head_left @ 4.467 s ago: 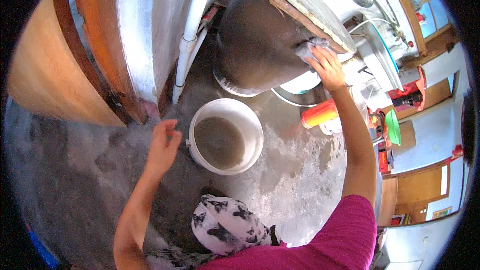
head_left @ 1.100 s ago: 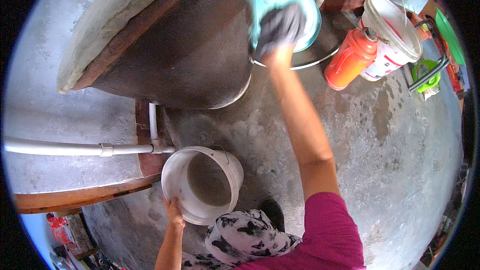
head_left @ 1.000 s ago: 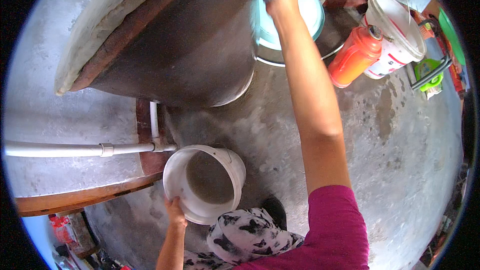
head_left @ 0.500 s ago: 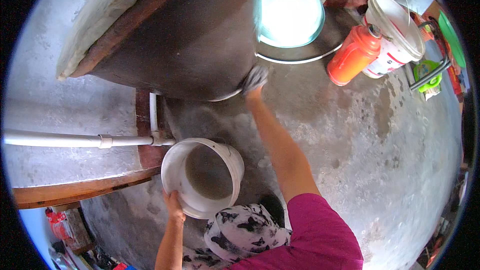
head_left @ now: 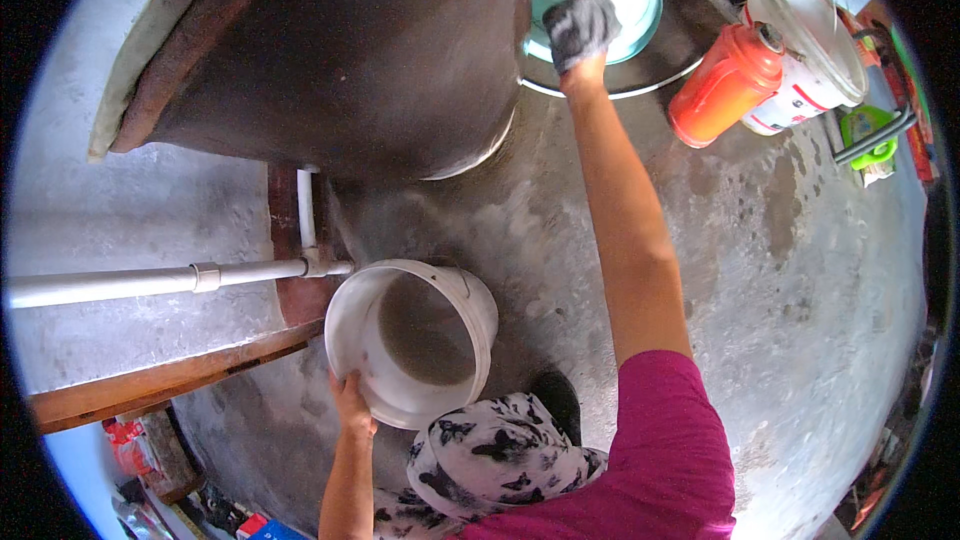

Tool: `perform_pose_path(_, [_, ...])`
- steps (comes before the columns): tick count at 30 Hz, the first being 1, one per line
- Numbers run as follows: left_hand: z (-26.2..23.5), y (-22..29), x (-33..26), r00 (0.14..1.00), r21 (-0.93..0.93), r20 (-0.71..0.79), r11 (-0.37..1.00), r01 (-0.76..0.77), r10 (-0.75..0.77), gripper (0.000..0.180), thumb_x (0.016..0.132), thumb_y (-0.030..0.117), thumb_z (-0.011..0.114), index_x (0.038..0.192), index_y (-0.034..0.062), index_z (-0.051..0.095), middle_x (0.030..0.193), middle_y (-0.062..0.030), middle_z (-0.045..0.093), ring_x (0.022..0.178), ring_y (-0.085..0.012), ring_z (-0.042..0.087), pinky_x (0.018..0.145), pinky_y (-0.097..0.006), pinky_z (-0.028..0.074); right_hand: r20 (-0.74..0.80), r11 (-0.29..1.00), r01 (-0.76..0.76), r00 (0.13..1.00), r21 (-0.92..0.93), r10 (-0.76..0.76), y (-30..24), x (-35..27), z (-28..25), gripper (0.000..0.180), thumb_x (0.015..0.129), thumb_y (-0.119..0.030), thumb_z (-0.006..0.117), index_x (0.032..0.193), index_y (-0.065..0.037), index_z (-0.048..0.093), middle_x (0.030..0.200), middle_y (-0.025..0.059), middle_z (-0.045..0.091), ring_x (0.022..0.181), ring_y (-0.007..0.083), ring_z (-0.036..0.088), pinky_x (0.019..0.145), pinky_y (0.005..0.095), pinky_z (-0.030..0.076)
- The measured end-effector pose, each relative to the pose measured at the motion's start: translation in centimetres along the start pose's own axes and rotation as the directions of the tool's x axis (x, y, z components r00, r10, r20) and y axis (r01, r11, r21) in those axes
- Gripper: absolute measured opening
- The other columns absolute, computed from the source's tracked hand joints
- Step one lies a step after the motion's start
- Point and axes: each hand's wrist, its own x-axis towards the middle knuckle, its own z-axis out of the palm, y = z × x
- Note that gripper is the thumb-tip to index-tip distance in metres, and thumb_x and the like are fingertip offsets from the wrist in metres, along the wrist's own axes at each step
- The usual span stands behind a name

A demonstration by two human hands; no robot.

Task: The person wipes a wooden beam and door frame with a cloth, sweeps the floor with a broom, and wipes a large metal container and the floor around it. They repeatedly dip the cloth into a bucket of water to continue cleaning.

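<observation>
My right hand (head_left: 584, 68) is stretched far forward, closed on a bunched grey cloth (head_left: 580, 25). The cloth covers most of the fingers and appears in front of a light turquoise basin (head_left: 635, 25); whether it touches the basin I cannot tell. Just left of it bulges a big dark brown vat (head_left: 350, 60) with a thick rim. My left hand (head_left: 352, 402) grips the near left rim of a white bucket (head_left: 348, 340), thumb over the edge. Murky greyish water (head_left: 425, 330) lies in the bucket, which looks tilted toward me.
An orange thermos flask (head_left: 725, 85) stands at the far right before a large white bucket (head_left: 800, 50). Beside them is a green container (head_left: 868, 135). A white pipe (head_left: 150, 282) runs along the left, above a wooden edge (head_left: 170, 370). The concrete floor (head_left: 780, 340) has damp patches.
My right hand has moved up and to the right with the cloth, from the vat's lower edge to in front of the basin. The left hand keeps its hold on the bucket.
</observation>
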Motion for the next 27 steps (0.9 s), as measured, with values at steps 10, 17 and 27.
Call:
perform_pose_path(10, [1.2, -0.5, 1.6, 0.999, -0.036, -0.026, 0.998, 0.046, -0.047, 0.06, 0.087, 0.007, 0.051, 0.146, 0.0065, 0.045, 0.133, -0.0123, 0.057, 0.121, -0.0272, 0.053, 0.104, -0.042, 0.042, -0.289, 0.976, -0.168, 0.949, -0.137, 0.123, 12.6, -7.8, -8.2, 0.056, 0.106, -0.047, 0.036, 0.145, -0.006, 0.038, 0.144, 0.0144, 0.046, 0.134, 0.0284, 0.043, 0.113, 0.0418, 0.035])
perform_pose_path(17, [0.3, -0.6, 1.3, 1.0, -0.048, 0.023, 0.999, -0.008, 0.009, 0.06, 0.085, 0.005, 0.048, 0.145, 0.0065, 0.046, 0.13, -0.013, 0.058, 0.118, -0.0266, 0.055, 0.104, -0.039, 0.042, -0.271, 0.824, -0.549, 0.779, 0.143, 0.566, 11.6, -26.4, 1.7, 0.055, 0.103, -0.042, 0.052, 0.148, -0.015, 0.037, 0.138, 0.0064, 0.051, 0.123, 0.026, 0.049, 0.105, 0.0423, 0.04])
perform_pose_path(27, [1.0, -0.9, 0.9, 0.998, -0.066, 0.02, 0.997, -0.05, 0.052, 0.056, 0.088, 0.0, 0.042, 0.143, 0.0045, 0.046, 0.128, -0.0137, 0.059, 0.113, -0.0253, 0.057, 0.102, -0.037, 0.043, 0.296, 0.797, 0.56, 0.819, -0.227, -0.491, -0.1, -14.2, 13.7, 0.052, 0.104, -0.024, 0.047, 0.149, -0.005, 0.028, 0.139, 0.0103, 0.04, 0.127, 0.0231, 0.044, 0.11, 0.0378, 0.038])
